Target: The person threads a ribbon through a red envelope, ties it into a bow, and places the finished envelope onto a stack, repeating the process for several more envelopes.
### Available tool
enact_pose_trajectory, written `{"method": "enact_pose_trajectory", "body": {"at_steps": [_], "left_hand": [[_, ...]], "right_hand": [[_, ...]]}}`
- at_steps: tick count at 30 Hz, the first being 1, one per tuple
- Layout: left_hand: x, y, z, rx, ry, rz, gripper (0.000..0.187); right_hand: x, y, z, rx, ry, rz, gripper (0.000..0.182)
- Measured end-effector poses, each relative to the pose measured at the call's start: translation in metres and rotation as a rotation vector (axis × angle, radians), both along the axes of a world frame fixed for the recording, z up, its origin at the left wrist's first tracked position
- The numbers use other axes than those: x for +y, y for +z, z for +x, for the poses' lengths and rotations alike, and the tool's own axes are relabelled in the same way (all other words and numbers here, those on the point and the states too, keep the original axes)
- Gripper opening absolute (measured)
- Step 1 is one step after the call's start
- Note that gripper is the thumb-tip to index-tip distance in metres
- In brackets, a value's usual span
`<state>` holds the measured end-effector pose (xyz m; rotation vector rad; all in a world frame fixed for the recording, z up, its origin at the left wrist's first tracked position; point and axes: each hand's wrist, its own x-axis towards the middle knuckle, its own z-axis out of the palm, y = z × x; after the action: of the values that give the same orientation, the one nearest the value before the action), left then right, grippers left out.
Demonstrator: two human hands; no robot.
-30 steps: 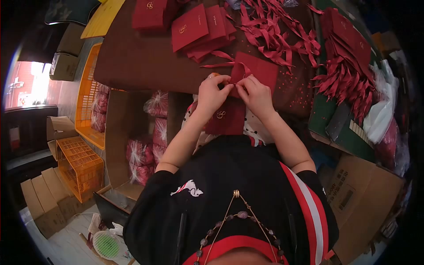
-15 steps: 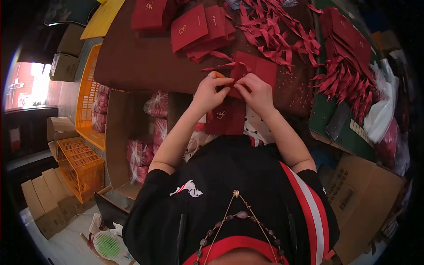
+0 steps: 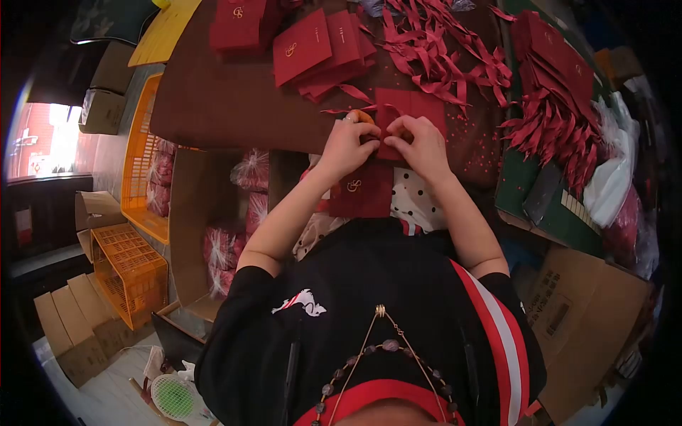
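An unfolded dark red card (image 3: 426, 106) lies over the table's near edge, its lower panel (image 3: 362, 190) with a gold monogram hanging towards my lap. My left hand (image 3: 349, 144) is closed at the card's left side; what its fingertips pinch is hidden. An orange band or cover shows at one of its fingers. Facing it, my right hand (image 3: 420, 145) pinches over the card, with a thin red ribbon (image 3: 389, 108) at its fingertips. The two hands are slightly apart. Another ribbon end (image 3: 355, 93) lies just beyond the left hand.
Stacked red cards (image 3: 304, 48) and a heap of loose ribbons (image 3: 444, 64) lie farther back on the brown table (image 3: 213, 99). Ribboned cards (image 3: 558, 64) cover the green surface at right. Red punched dots are scattered nearby. Orange crates (image 3: 131, 273) and cardboard boxes stand at left.
Both hands have shifted slightly right, and a small gap has opened between their fingertips. The ribbon by the right fingers has changed shape a little. The card stays in place.
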<state>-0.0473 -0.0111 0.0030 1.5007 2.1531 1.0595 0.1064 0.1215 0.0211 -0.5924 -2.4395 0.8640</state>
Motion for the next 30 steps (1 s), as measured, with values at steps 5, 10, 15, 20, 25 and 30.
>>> {"method": "enact_pose_trajectory", "body": {"at_steps": [5,10,15,20,25,30], "left_hand": [[-0.002,0.002,0.014,0.145,0.022,-0.046,0.023],[-0.002,0.007,0.011,0.139,0.002,-0.141,0.033],[0.003,0.015,0.005,0.104,-0.081,-0.163,0.029],[-0.001,0.015,0.007,0.035,-0.075,-0.060,0.025],[-0.014,0.021,0.012,0.280,0.038,0.024,0.013],[-0.056,0.022,-0.027,0.406,0.346,0.130,0.010]], "right_hand": [[0.007,0.009,0.008,-0.126,0.116,-0.219,0.023],[0.011,0.002,0.015,0.068,0.182,-0.243,0.030],[0.011,-0.006,0.017,0.102,0.134,-0.273,0.035],[0.017,-0.011,0.021,0.103,0.109,-0.448,0.047],[0.010,-0.004,0.020,0.057,0.112,-0.440,0.051],[0.015,-0.005,0.025,0.131,0.058,-0.206,0.046]]}}
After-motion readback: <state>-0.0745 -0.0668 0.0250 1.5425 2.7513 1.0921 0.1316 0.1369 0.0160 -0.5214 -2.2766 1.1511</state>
